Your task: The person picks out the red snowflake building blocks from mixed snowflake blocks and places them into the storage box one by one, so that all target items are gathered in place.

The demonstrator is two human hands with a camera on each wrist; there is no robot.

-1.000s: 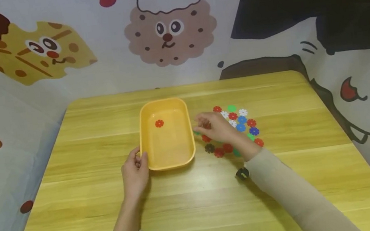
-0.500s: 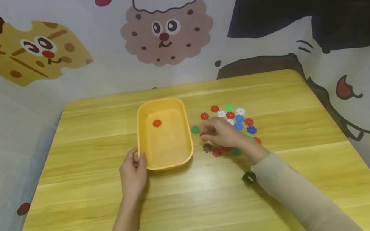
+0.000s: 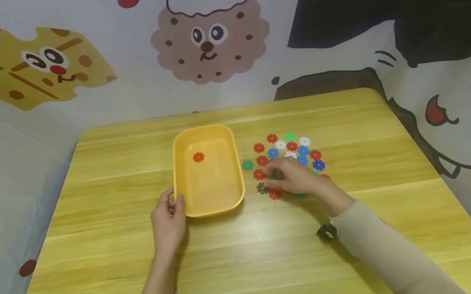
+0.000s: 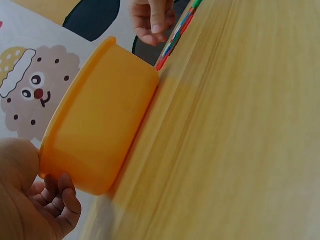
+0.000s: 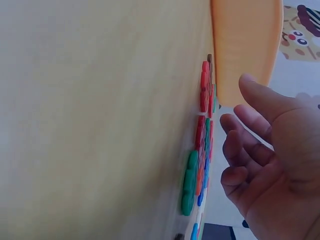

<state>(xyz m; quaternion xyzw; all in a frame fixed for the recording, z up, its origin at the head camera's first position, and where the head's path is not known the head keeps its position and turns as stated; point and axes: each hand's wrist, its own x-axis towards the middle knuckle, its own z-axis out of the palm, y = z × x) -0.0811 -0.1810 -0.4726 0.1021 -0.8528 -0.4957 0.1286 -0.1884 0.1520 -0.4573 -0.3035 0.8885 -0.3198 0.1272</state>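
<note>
My left hand (image 3: 168, 222) grips the near left rim of a yellow plastic tray (image 3: 209, 188), thumb on top and fingers curled against the outer wall. Inside the tray lies one red snowflake disc (image 3: 199, 157). My right hand (image 3: 293, 175) hovers low over a cluster of flat snowflake discs (image 3: 273, 154) in red, blue, white, green and dark brown, hiding some of them. In the right wrist view its loosely bent fingers (image 5: 233, 145) hold nothing, with thumb and fingertips apart. A green disc (image 3: 248, 165) lies between tray and cluster.
The wooden table (image 3: 231, 264) carries the tray at its middle and the discs to the right of it. Behind stands a cloth backdrop (image 3: 125, 101) with cartoon prints. Black devices are strapped at both wrists.
My right hand has shifted right and slightly toward me, away from the tray's side, uncovering the green disc and several red ones. My left hand keeps its grip on the tray.
</note>
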